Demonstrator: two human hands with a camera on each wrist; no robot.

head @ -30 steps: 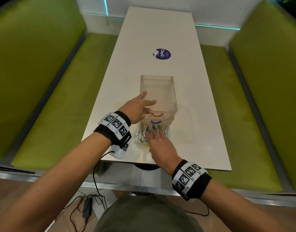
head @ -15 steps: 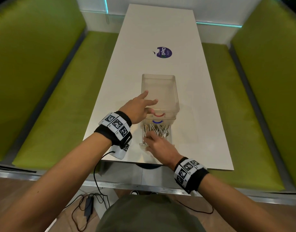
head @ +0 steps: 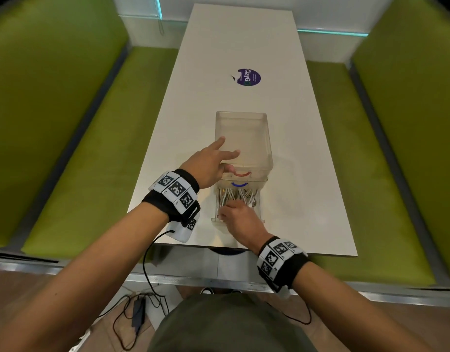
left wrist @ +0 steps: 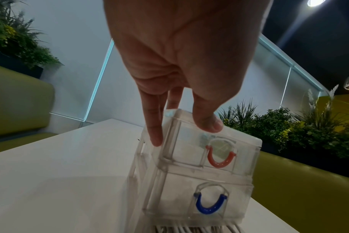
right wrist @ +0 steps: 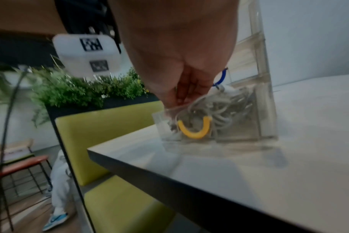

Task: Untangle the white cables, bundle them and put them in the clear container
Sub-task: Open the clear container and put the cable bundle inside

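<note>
Since a second ago the right hand (head: 240, 221) has been drawing back from the cables (head: 238, 195) toward the near end of the drawer (head: 216, 217), its fingers changing from flat to curled. Now those fingers (right wrist: 174, 96) are pinching the drawer's front wall, just above the yellow handle (right wrist: 195, 128) (the wrist view is blurred). The cables are lying tangled inside the drawer, which is sticking out from the bottom of the container (head: 244, 138), toward the person. The left hand (head: 210, 165) is staying on the container's near left corner; its thumb (left wrist: 207, 124) is pressing the top and straight fingers (left wrist: 153, 126) the side. Container and drawer are sitting on the table (head: 307, 189).
</note>
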